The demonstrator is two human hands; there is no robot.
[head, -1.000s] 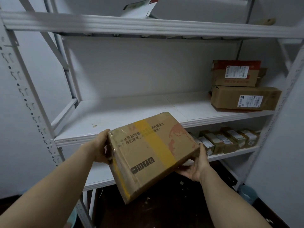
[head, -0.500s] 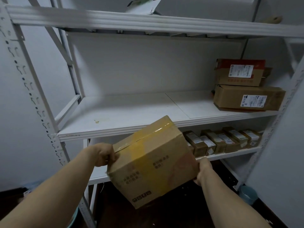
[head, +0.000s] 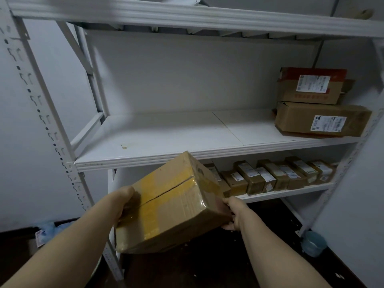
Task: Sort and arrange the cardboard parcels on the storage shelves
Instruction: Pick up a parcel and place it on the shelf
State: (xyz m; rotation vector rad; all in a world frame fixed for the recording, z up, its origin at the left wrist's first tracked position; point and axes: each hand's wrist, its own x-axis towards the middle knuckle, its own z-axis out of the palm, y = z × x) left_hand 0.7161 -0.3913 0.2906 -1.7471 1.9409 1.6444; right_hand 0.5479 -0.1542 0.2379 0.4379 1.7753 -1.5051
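Note:
A brown cardboard parcel point(head: 172, 204) with yellow tape along its top seam hangs tilted in front of the white shelf unit, below the front edge of the middle shelf point(head: 166, 138). My left hand point(head: 124, 201) grips its left end. My right hand point(head: 233, 213) grips its lower right corner, with fingers curled under it. On the right of the middle shelf, a red-topped box point(head: 311, 88) is stacked on a long brown box point(head: 320, 119). A row of several small labelled parcels point(head: 270, 175) lines the lower shelf.
The top shelf beam point(head: 187, 15) runs overhead. A perforated white upright point(head: 41, 113) stands at the left. A small blue cup point(head: 313, 243) sits on the dark floor at the right, and a blue bag point(head: 47, 231) lies at the lower left.
The parcel has been rotated in my hands, so its taped seam now faces up instead of the printed side. My view has moved closer to the shelves.

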